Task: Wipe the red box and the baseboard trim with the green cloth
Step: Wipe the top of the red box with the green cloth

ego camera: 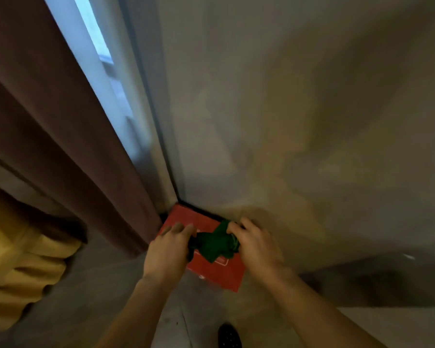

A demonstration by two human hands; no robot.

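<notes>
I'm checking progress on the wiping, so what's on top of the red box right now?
A bunched green cloth lies on the red box, gripped by the left hand and right hand. The lid beneath cloth and hands is hidden.

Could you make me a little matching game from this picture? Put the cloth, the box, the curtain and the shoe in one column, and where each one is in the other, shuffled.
Things:
1. green cloth
2. red box
3. brown curtain
4. dark shoe

Places:
A. hanging at the left, beside the window
B. at the bottom edge of the picture, on the floor
C. bunched between the two hands, on top of the box
D. on the floor in the corner, against the wall

Pairs: 1-C, 2-D, 3-A, 4-B
</notes>
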